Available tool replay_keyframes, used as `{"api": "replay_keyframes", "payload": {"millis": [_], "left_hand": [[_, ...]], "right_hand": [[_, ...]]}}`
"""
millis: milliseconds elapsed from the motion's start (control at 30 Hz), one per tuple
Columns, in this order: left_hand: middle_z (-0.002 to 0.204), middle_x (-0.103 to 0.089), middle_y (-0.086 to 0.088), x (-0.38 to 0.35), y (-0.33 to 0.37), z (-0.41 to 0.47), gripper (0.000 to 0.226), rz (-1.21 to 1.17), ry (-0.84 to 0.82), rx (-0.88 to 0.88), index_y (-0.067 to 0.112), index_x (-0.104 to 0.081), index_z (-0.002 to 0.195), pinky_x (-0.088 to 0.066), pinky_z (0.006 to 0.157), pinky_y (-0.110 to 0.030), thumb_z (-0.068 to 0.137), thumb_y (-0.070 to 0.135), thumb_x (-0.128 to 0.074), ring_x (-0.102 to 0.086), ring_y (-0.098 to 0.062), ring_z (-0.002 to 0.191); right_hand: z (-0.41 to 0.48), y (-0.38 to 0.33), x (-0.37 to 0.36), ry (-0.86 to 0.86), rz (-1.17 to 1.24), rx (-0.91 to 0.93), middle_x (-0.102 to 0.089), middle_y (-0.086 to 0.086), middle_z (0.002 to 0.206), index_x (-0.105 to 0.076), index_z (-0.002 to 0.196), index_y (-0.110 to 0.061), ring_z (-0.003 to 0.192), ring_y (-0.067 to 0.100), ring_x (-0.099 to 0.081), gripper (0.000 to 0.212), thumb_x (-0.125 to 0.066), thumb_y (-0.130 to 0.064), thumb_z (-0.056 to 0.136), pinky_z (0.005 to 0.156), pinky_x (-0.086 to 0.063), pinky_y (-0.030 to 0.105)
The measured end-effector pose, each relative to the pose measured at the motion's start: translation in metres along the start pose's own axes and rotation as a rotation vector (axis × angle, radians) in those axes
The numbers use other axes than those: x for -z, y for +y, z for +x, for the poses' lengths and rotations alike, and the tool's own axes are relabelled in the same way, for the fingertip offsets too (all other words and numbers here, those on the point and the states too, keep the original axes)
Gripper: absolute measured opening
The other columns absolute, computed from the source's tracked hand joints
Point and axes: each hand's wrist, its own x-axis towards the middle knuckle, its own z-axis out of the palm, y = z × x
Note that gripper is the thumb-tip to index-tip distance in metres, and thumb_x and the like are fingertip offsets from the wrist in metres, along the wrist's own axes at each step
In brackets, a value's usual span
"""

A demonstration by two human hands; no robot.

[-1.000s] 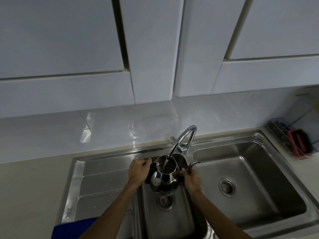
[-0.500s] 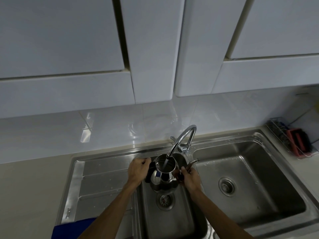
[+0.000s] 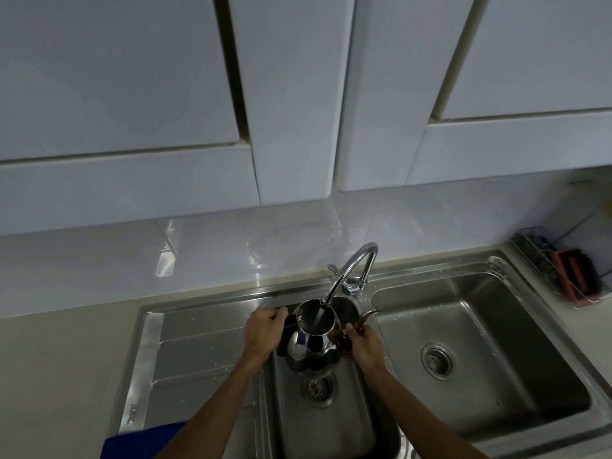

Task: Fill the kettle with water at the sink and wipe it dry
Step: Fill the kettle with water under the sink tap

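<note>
A shiny steel kettle (image 3: 311, 351) hangs over the small middle sink basin (image 3: 344, 422), its open top under the curved chrome tap (image 3: 356, 268). Water runs from the tap into the kettle's mouth. My left hand (image 3: 261, 332) grips the kettle's dark handle on its left side. My right hand (image 3: 362, 346) holds the kettle's right side at the base of its thin spout (image 3: 366, 316).
A large sink basin (image 3: 496, 346) lies to the right and a ribbed steel drainboard (image 3: 198, 352) to the left. A blue cloth (image 3: 139, 442) lies at the drainboard's near edge. A wire rack with a red-edged sponge (image 3: 574, 273) stands at far right. White wall cabinets (image 3: 291, 94) hang overhead.
The kettle and both hands have risen very slightly towards the tap; water keeps running into it.
</note>
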Motion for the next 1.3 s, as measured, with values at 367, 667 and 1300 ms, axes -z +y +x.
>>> {"api": "replay_keyframes", "payload": {"millis": [367,667,1300], "left_hand": [[0.033,-0.041,0.01,-0.002,0.0,-0.004,0.059,-0.013,0.0,0.033,0.021,-0.049,0.034,-0.039,0.055,-0.028,0.092,0.024,-0.062,-0.046,-0.015,0.043],[0.036,-0.045,0.007,-0.003,-0.001,-0.005,0.049,-0.061,-0.005,0.043,0.019,-0.053,0.038,-0.05,0.056,-0.037,0.081,0.042,-0.053,-0.05,-0.019,0.044],[0.031,-0.042,0.012,-0.011,-0.006,-0.004,0.057,-0.048,0.015,0.006,0.019,-0.047,0.037,-0.035,0.055,-0.026,0.092,0.022,-0.063,-0.043,-0.01,0.039]], "right_hand": [[-0.001,-0.004,0.003,-0.037,-0.014,-0.029,-0.072,0.011,0.104,-0.062,0.1,-0.02,0.095,0.028,-0.072,0.007,-0.055,-0.022,0.1,0.066,-0.062,0.036],[0.0,-0.004,0.005,-0.037,0.009,-0.057,-0.071,0.009,0.099,-0.062,0.101,-0.016,0.09,0.024,-0.07,0.009,-0.056,-0.022,0.1,0.068,-0.062,0.037],[0.003,0.0,0.005,-0.03,-0.028,-0.045,-0.07,0.009,0.102,-0.059,0.109,-0.013,0.095,0.025,-0.07,0.013,-0.053,-0.021,0.101,0.061,-0.057,0.027]]}}
